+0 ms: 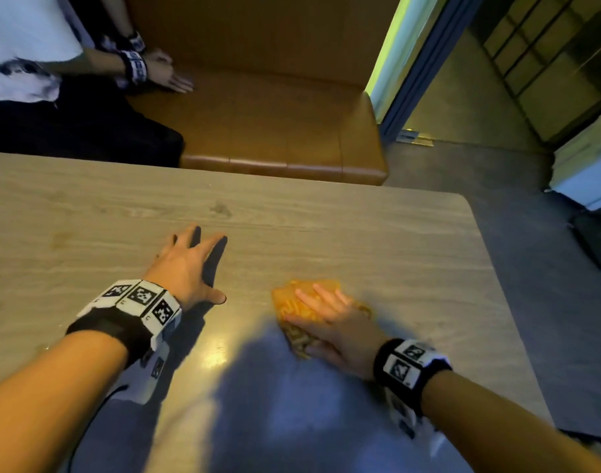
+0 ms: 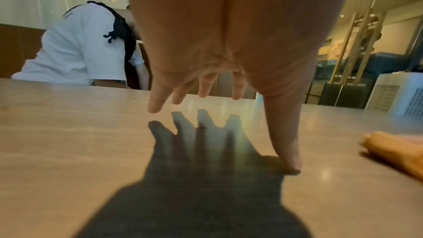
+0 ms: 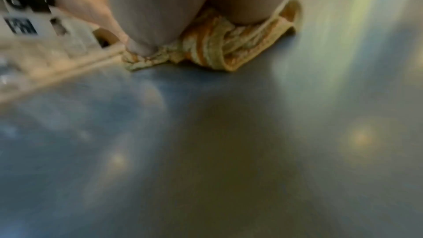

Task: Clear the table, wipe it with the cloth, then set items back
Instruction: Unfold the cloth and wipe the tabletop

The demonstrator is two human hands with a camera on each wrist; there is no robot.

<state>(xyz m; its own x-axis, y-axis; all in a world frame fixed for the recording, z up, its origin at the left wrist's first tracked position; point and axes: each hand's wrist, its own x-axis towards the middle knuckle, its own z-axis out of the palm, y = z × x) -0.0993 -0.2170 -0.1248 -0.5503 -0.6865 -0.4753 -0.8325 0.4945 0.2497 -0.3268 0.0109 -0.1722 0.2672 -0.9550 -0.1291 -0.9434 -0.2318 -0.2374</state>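
The cloth point(image 1: 294, 312), orange with a pale pattern and bunched into folds, lies on the table point(image 1: 360, 240) toward its near right side, flattened under the right hand point(image 1: 329, 322), whose straight fingers press down on it. The left hand point(image 1: 186, 268) is spread wide beside it, holding nothing, thumb tip touching the tabletop. Across the table a person point(image 1: 22, 63) sits on a tan bench point(image 1: 275, 124).
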